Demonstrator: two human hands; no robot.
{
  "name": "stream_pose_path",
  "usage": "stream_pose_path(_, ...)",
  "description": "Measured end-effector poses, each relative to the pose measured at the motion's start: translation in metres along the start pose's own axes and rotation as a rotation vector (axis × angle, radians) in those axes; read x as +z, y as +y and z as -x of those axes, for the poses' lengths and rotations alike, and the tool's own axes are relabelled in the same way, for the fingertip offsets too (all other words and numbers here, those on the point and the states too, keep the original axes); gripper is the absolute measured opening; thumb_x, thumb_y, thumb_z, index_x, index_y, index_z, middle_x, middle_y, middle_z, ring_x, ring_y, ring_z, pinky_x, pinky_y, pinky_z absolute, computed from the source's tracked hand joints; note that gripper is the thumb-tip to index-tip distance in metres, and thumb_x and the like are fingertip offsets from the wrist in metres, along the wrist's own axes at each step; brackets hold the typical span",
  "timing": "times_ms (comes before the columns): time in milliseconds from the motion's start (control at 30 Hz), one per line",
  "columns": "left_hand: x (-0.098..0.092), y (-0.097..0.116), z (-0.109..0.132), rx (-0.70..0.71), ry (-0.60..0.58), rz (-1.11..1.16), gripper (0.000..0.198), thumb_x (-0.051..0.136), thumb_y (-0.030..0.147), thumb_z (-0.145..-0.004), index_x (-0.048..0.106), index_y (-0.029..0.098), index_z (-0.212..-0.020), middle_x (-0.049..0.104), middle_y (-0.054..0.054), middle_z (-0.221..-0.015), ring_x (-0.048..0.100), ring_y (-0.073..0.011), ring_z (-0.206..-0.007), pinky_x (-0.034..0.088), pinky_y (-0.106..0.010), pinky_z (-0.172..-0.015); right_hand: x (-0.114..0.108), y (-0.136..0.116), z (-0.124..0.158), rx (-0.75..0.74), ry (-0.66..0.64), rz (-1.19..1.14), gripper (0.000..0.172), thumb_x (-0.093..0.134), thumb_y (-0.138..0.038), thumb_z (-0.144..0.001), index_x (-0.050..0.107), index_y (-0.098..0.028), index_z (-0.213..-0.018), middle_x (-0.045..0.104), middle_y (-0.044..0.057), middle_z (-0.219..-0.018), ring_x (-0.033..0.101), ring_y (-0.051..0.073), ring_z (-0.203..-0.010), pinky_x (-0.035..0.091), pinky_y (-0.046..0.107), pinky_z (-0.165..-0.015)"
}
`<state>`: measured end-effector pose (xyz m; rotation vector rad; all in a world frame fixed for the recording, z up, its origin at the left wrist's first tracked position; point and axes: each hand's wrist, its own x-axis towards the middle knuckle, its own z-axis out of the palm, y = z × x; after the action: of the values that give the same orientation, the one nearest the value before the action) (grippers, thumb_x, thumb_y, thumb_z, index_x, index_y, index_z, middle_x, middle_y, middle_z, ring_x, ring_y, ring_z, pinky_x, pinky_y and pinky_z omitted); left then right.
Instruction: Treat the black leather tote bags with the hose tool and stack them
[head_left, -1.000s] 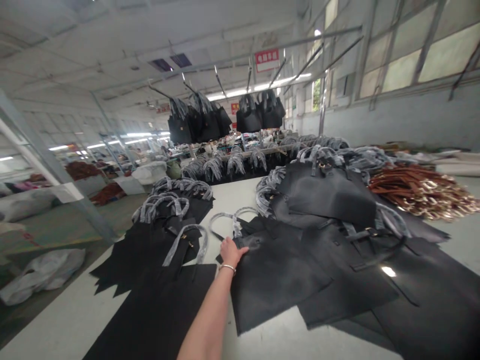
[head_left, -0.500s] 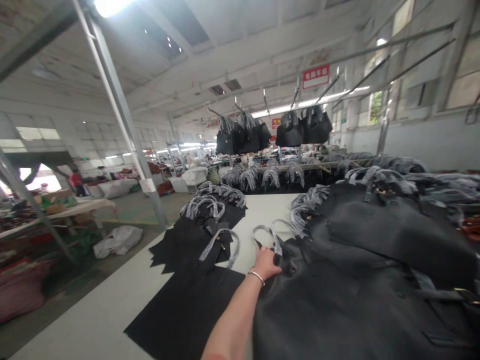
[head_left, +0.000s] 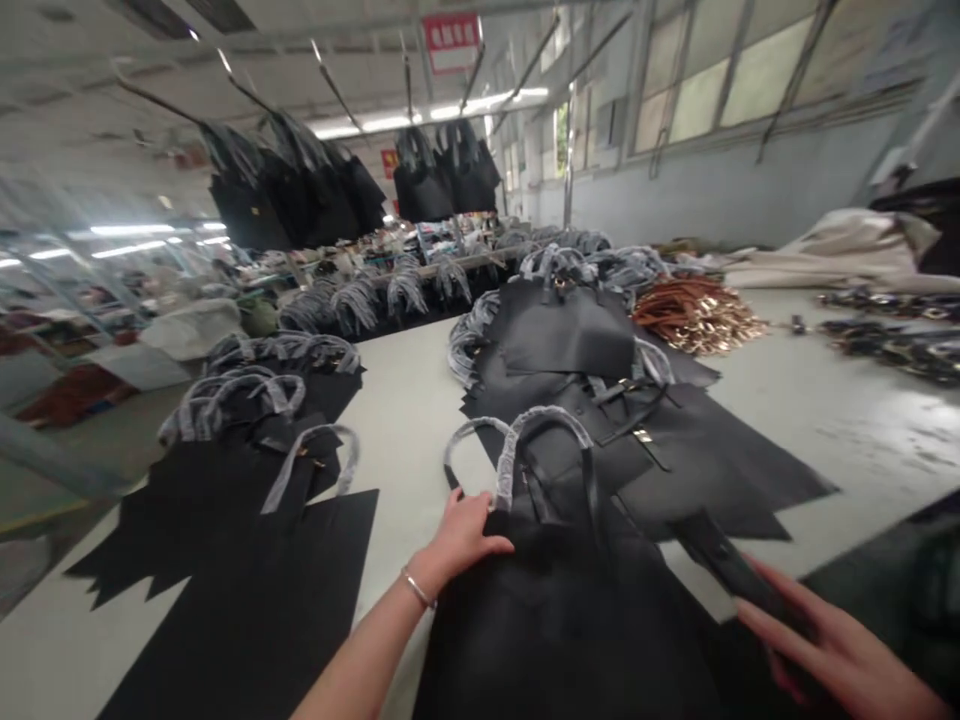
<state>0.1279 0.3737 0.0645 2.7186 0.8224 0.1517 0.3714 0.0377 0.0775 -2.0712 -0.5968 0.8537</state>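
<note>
My left hand (head_left: 459,540) grips the top edge of a black leather tote bag (head_left: 555,620), just below its handles. The bag's two curved handles (head_left: 525,440), wrapped in clear plastic, rise above my fingers. My right hand (head_left: 832,640) is at the lower right, its fingers closed around a long black leather corner of the same bag (head_left: 724,565). The bag's lower part runs out of view at the bottom edge. Another pile of flat black leather bags (head_left: 592,400) lies just beyond it, and its top bag shows gold-coloured buckles.
A second stack of flat black bags (head_left: 247,590) lies left on the white worktable (head_left: 412,420). A heap of brown straps with gold fittings (head_left: 697,315) and dark metal hardware (head_left: 892,335) sit far right. Finished black bags (head_left: 292,190) hang overhead, above rows of wrapped handles.
The bag has come off the right-hand pile toward me, with its handles now upright. My right hand has entered the view, and the whole scene has shifted as my head moved.
</note>
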Motion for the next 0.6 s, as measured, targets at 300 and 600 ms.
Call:
stream_pose_path(300,0.052,0.101,0.054,0.269,0.09,0.122,0.053,0.066,0.038,-0.084,0.05,0.022,-0.132,0.048,-0.009,-0.142,0.041,-0.0273,-0.133,0.026,-0.049,-0.116,0.003,-0.054,-0.01,0.066,-0.395,-0.089,0.065,0.065,-0.057,-0.079,0.047,-0.023,-0.132,0.061,-0.003,-0.074,0.058,0.011,-0.042,0.044,0.019,-0.035)
stream_pose_path(600,0.067,0.111,0.063,0.276,0.094,0.112,0.048,0.056,0.043,-0.091,0.05,0.025,-0.135,0.046,-0.009,-0.144,0.035,-0.0267,-0.137,0.022,-0.051,-0.117,0.035,-0.088,-0.043,0.074,-0.517,-0.012,0.037,0.055,-0.055,-0.088,0.054,-0.019,-0.097,0.059,-0.002,-0.072,0.055,0.007,-0.038,0.043,0.015,-0.032)
